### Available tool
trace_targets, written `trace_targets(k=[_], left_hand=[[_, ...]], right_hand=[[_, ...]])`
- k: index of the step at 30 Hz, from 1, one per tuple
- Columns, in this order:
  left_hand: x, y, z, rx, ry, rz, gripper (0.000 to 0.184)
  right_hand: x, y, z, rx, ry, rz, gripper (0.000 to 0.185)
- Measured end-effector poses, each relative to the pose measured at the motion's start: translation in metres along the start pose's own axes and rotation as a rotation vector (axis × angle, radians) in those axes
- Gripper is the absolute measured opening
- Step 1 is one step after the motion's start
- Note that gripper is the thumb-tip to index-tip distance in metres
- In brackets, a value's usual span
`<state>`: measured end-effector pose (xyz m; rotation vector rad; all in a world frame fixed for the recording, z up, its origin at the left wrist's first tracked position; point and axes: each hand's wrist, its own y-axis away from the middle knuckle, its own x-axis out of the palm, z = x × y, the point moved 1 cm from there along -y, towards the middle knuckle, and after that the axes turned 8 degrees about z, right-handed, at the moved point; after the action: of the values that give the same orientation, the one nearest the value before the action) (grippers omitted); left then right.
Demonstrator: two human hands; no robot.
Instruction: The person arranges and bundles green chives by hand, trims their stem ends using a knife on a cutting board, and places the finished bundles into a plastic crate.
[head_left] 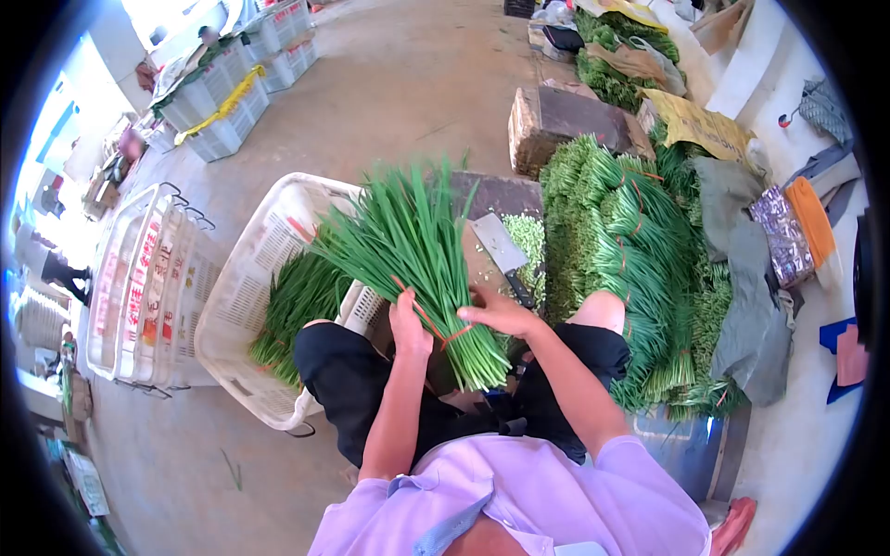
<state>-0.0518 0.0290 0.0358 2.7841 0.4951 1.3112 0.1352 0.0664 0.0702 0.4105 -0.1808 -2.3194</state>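
Here, in a broad room with a smooth brown floor (422, 83), the bundle of green stalks (399, 246) is held up between the seated person's two hands, above the lap and just before a low worktop (491, 191), its leafy ends pointing forward and its pale cut ends toward the person. The left hand (409, 322) has its fingers clamped on the bundle's left side, by the reddish band (421, 311) around it; the right hand (501, 312) rests at the opposite side, though whether its fingers pinch the band or only press the stalks I cannot tell. On the worktop lie a knife (499, 244) and a scatter of pale chopped bits (528, 237). Left of the person a white crate (243, 264) tilts, holding more green stalks (306, 301); beyond it stand nested crates (153, 287) with red lettering. To the right, banded bundles (654, 250) are piled beside a grey cloth (753, 306).
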Motion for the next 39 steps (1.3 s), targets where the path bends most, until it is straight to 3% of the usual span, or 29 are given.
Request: trace_targets(k=[1,3,4,9,11,14,17,18,23,25,26,27,29,31,33,36,39], left_hand=[[0.0,0.003,0.001,0.012,-0.036,0.0,0.034],[-0.003,0.006,0.005,0.037,-0.096,-0.041,0.033],[-0.006,0.008,0.008,0.048,-0.157,-0.081,0.032],[-0.018,0.007,0.034,0.166,-0.372,0.004,0.028],[-0.017,0.009,0.037,0.199,-0.451,0.02,0.027],[-0.005,0.022,0.034,0.245,-0.614,0.05,0.025],[-0.008,0.026,0.037,0.238,-0.606,0.073,0.024],[-0.007,0.028,0.037,0.219,-0.614,0.068,0.023],[-0.007,0.027,0.043,0.203,-0.635,0.075,0.021],[-0.009,0.027,0.045,0.211,-0.645,0.067,0.02],[-0.01,0.027,0.046,0.214,-0.606,0.071,0.02],[-0.012,0.026,0.047,0.218,-0.567,0.073,0.02],[-0.018,0.026,0.046,0.208,-0.569,0.057,0.02],[-0.024,0.021,0.046,0.199,-0.562,0.066,0.02],[-0.024,0.018,0.045,0.167,-0.509,0.043,0.019],[-0.013,0.018,0.042,0.196,-0.45,0.001,0.016],[-0.027,0.014,0.051,0.192,-0.621,0.023,0.017]], right_hand=[[-0.008,-0.002,0.0,-0.01,0.007,0.004,0.08],[-0.029,-0.004,0.002,0.031,0.071,-0.443,0.054],[-0.033,-0.006,0.003,-0.08,-0.074,-0.546,0.028],[-0.011,0.007,0.064,-0.304,-0.221,-0.385,0.009],[0.001,-0.002,0.064,-0.472,0.036,-0.352,0.012],[0.0,-0.012,0.069,-0.568,0.128,-0.403,0.015],[-0.017,-0.017,0.083,-0.585,0.231,-0.616,0.015],[-0.024,-0.016,0.089,-0.493,0.229,-0.591,0.017],[-0.038,-0.03,0.09,-0.435,0.438,-0.47,0.022],[-0.04,-0.037,0.087,-0.296,0.317,-0.32,0.019],[-0.041,-0.04,0.084,-0.21,0.045,-0.322,0.014],[-0.046,-0.04,0.085,-0.21,0.047,-0.313,0.014],[-0.062,-0.034,0.083,-0.37,-0.489,-0.435,0.011],[-0.073,-0.024,0.076,-0.451,-0.572,-0.53,0.011],[-0.07,-0.017,0.064,-0.431,-0.52,-0.502,0.01],[-0.05,-0.01,0.062,-0.239,-0.138,-0.386,0.01],[-0.03,-0.017,0.088,-0.414,0.261,-0.406,0.014]])
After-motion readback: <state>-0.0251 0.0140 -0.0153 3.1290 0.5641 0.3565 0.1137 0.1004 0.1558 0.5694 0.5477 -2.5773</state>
